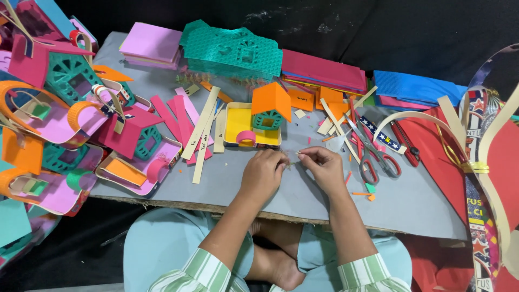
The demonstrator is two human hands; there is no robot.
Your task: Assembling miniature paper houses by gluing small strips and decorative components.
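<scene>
While both hands meet low over the grey counter (303, 200), the left hand (263, 173) and right hand (326, 167) each have the grip pinched on a tiny strip (292, 160), too small to tell what. Just beyond them sits a small orange-roofed paper house (270, 105) in a yellow tray (238, 121), with red-handled scissors (373, 154) to the right.

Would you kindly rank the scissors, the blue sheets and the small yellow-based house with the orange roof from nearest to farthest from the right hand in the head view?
1. Scissors: just right of the right hand, on the grey board.
2. House: up and left, behind both hands.
3. Blue sheets: far back right, at the board's edge.
</scene>
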